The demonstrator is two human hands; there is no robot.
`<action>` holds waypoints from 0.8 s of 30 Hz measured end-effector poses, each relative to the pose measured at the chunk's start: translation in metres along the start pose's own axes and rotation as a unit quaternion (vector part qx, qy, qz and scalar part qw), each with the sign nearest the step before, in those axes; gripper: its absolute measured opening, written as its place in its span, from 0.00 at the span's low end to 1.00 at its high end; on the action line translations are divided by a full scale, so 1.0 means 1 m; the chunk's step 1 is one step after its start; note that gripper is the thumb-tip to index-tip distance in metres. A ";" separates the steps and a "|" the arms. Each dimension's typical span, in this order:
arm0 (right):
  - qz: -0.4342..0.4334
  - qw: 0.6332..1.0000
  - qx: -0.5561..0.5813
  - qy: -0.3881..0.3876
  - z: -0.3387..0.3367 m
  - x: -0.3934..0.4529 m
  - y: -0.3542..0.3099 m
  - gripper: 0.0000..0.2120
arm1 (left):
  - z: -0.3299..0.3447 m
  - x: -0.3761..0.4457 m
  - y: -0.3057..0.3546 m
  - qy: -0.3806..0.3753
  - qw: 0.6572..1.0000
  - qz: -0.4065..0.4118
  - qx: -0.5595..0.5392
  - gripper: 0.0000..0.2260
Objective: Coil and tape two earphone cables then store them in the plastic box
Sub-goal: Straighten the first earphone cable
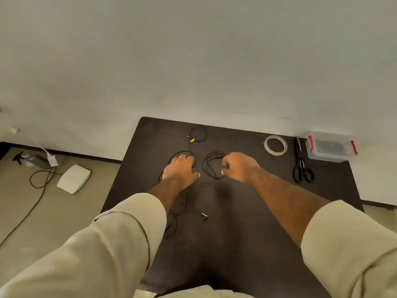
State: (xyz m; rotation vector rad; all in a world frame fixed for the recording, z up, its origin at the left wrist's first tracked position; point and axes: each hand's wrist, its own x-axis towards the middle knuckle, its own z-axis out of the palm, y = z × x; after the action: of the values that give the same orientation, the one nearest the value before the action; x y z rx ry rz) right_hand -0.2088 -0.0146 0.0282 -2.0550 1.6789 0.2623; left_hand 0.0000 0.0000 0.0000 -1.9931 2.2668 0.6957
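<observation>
The right grip [237, 165] pinches the coiled earphone cable [211, 166] mid-bench [247, 211] to keep its loops together, while the left grip [181, 168] lies flat, fingers straight, pinning the loose cable [178, 154].

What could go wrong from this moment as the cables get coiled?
1. The right hand pinches the coil while loose cable trails under the left hand and forearm; pulling could snag it and undo the loops.
2. Tape and scissors lie apart to the right; letting go to fetch them may let the coil spring open.
3. The box sits at the table corner and might get knocked off.
</observation>
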 end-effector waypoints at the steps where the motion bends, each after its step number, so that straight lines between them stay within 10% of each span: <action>1: 0.007 1.000 0.002 -0.008 0.002 0.005 -0.002 0.17 | -0.001 0.004 -0.001 -0.009 1.000 -0.004 0.001 0.22; 24: 0.094 0.989 0.079 0.082 0.005 0.241 -0.005 0.13 | 0.008 0.192 -0.068 0.048 0.971 -0.061 -0.225 0.22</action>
State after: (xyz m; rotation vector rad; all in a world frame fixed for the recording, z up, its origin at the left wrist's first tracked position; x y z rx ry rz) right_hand -0.1474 -0.2211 -0.0791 -1.8469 1.9303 0.0189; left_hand 0.0296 -0.1806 -0.0892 -2.3755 2.1568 1.2158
